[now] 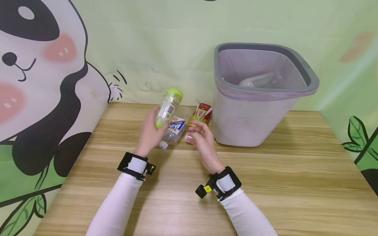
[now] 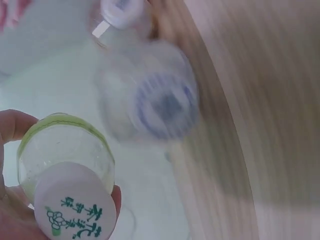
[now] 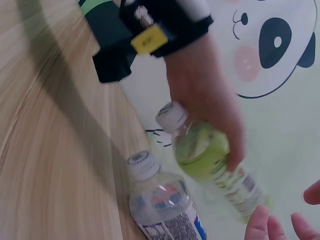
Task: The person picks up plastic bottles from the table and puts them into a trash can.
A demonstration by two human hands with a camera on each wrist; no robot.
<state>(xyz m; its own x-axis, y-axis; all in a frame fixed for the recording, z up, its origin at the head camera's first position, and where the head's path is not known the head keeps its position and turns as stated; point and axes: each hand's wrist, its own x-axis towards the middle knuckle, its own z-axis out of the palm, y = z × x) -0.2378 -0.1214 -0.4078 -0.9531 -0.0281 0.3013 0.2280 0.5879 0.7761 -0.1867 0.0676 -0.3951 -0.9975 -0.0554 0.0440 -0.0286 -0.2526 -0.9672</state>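
My left hand [image 1: 149,136] grips a clear plastic bottle [image 1: 169,106] with a green-tinted label, raised above the table and tilted. Its white cap [image 2: 75,202] faces the left wrist camera. Just right of it lies a second clear bottle [image 1: 176,127] with a blue-and-white label and white cap, on its side. Beside that is a bottle with a red-and-gold label [image 1: 202,113], partly hidden by my right hand [image 1: 205,147]. Those right fingers are loosely bent near its white cap; in the right wrist view the fingertips [image 3: 257,222] stand apart with nothing between them.
A grey bin [image 1: 245,121] with a thin liner stands at the right, close to the red-labelled bottle. Clear plastic [image 1: 260,80] lies inside it. Behind the wooden table [image 1: 177,196] hangs a printed panda backdrop [image 1: 165,39].
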